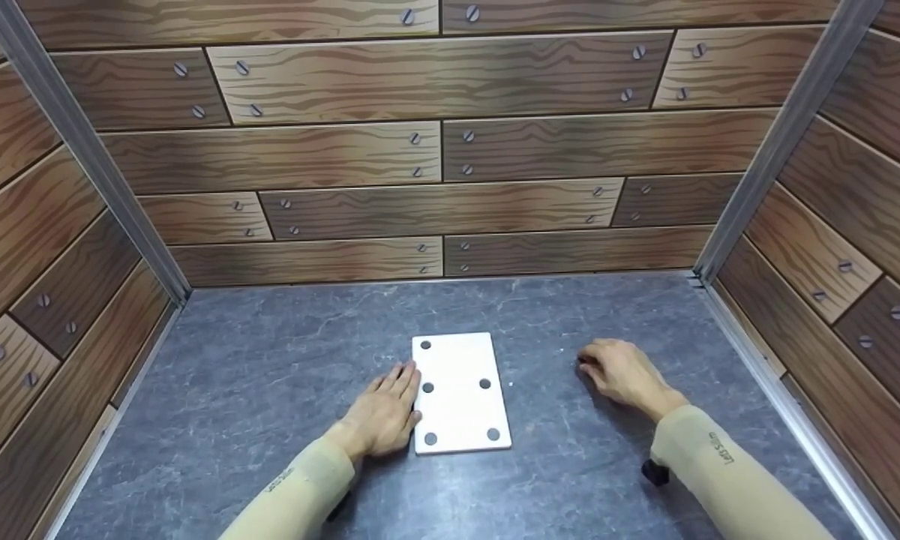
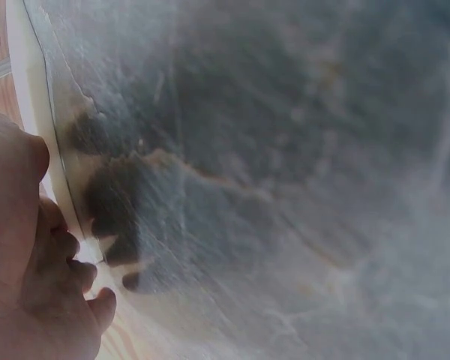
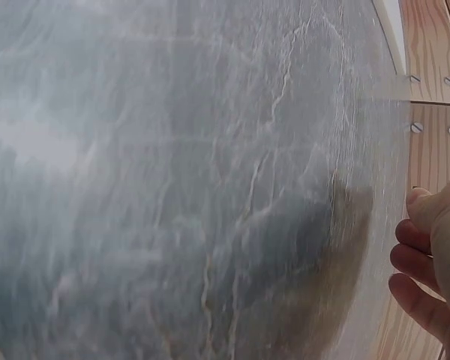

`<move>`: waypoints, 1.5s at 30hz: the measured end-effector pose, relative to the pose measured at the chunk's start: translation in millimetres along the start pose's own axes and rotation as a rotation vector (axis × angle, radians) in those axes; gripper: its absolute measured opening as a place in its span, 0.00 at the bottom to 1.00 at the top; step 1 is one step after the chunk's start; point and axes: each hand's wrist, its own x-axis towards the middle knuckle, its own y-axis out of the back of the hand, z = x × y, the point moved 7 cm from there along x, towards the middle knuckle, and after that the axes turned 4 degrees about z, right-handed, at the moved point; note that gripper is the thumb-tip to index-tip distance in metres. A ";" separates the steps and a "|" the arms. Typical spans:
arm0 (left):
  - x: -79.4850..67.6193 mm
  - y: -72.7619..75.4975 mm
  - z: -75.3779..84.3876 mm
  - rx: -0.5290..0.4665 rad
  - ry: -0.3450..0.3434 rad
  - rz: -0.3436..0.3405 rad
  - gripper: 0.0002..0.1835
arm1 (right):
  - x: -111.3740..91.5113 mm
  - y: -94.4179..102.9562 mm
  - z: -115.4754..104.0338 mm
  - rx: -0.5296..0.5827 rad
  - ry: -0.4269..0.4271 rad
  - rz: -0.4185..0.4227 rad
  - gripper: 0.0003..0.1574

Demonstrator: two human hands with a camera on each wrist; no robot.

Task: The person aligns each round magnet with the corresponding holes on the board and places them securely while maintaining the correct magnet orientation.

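A white rectangular board lies flat on the dark table, with several dark round spots along its two long sides; its far right corner shows none. My left hand lies beside it, fingers straight and fingertips at its left edge. The left wrist view shows that hand at the left border, over its shadow. Right of the board, my right hand is held low with curled fingers. Thumb and forefinger pinch a small dark piece, mostly hidden; I cannot tell its kind. The right wrist view shows this hand at the right edge.
The grey marbled tabletop is bounded by wood-plank-patterned walls at the back and both sides. Metal strips run along the side edges. Under the right sleeve hangs a black object.
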 end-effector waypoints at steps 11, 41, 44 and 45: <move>-1.0 2.1 0.4 0.009 -0.002 0.013 0.37 | 10.5 -3.6 -14.3 0.009 0.004 -0.007 0.09; 0.1 0.8 0.4 0.031 0.002 -0.015 0.38 | 47.1 -7.9 -52.1 0.042 0.062 -0.003 0.11; 0.8 0.6 -0.2 0.034 0.009 -0.020 0.38 | 50.1 -7.9 -54.4 0.045 0.061 -0.010 0.12; 1.0 0.5 -0.4 0.035 0.011 -0.021 0.38 | 51.0 -7.8 -55.1 0.048 0.060 -0.010 0.12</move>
